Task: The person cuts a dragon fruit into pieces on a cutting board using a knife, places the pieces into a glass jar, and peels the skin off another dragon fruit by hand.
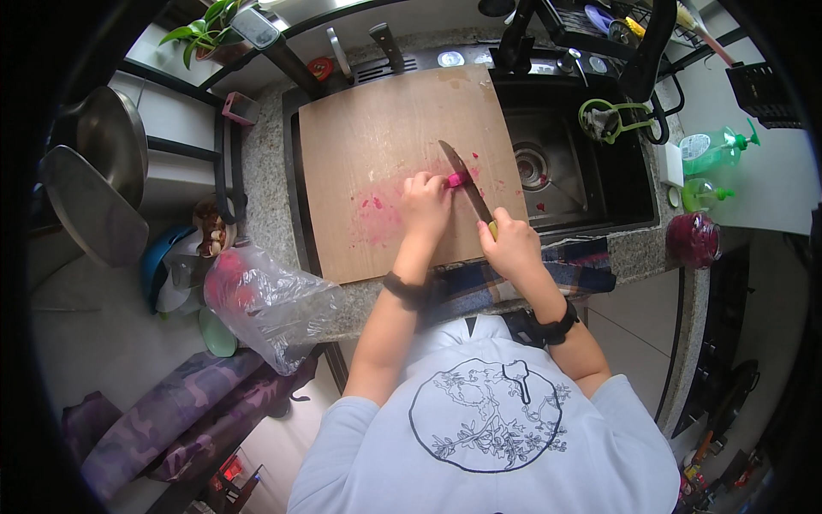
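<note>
On a large wooden cutting board (398,128), my left hand (427,202) holds down a small bright pink piece of food (457,179) with bent fingers. My right hand (512,243) grips the yellowish handle of a kitchen knife (463,173). Its blade slants up and left across the board and meets the right end of the pink piece. Pink stains and small scraps (376,204) lie on the board, left and right of my hands. What my left fingers cover is hidden.
The board lies over part of a black sink (565,148); its drain shows at the right. A clear plastic bag (270,295) with pink contents rests at the left counter edge. A jar of dark pink contents (693,239) and green pump bottles (709,151) stand at the right.
</note>
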{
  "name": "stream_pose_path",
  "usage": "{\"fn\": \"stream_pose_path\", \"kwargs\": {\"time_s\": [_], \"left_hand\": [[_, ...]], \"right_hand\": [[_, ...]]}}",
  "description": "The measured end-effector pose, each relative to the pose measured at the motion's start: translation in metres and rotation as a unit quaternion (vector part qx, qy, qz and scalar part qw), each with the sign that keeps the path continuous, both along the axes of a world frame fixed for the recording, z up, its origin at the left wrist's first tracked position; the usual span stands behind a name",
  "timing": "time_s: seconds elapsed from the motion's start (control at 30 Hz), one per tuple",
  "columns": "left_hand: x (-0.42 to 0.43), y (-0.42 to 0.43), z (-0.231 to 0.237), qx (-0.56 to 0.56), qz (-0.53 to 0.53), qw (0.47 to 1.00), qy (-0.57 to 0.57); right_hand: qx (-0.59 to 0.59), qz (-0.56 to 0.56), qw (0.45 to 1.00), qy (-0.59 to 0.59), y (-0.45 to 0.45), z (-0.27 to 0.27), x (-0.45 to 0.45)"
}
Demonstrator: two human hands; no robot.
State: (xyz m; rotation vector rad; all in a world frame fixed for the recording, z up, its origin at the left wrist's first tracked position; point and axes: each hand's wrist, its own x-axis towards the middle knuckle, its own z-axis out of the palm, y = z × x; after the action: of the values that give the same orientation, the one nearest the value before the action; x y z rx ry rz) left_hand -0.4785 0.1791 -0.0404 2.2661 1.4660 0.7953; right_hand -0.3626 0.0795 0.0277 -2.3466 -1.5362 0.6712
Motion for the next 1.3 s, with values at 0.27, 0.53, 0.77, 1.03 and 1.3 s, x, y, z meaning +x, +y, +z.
{"fn": "stream_pose_path", "kwargs": {"time_s": [0.27, 0.53, 0.77, 1.03, 1.3], "left_hand": [[-0.003, -0.001, 0.001, -0.014, 0.013, 1.000, -0.001], [-0.004, -0.001, 0.001, -0.015, 0.015, 1.000, 0.004], [-0.004, -0.001, 0.001, -0.011, 0.018, 1.000, 0.003], [-0.003, -0.001, 0.001, -0.023, 0.018, 1.000, -0.004], [0.002, -0.001, 0.003, -0.040, -0.004, 0.999, -0.010]], "right_hand": [[0.018, 0.005, 1.000, 0.010, 0.001, 0.004, -0.003], [0.006, 0.021, 1.000, 0.008, 0.004, -0.003, -0.005], [-0.003, 0.027, 1.000, -0.002, 0.005, -0.007, -0.006], [0.052, -0.037, 0.995, 0.076, 0.002, 0.005, 0.010], [0.047, -0.143, 0.953, 0.264, 0.003, -0.023, 0.065]]}}
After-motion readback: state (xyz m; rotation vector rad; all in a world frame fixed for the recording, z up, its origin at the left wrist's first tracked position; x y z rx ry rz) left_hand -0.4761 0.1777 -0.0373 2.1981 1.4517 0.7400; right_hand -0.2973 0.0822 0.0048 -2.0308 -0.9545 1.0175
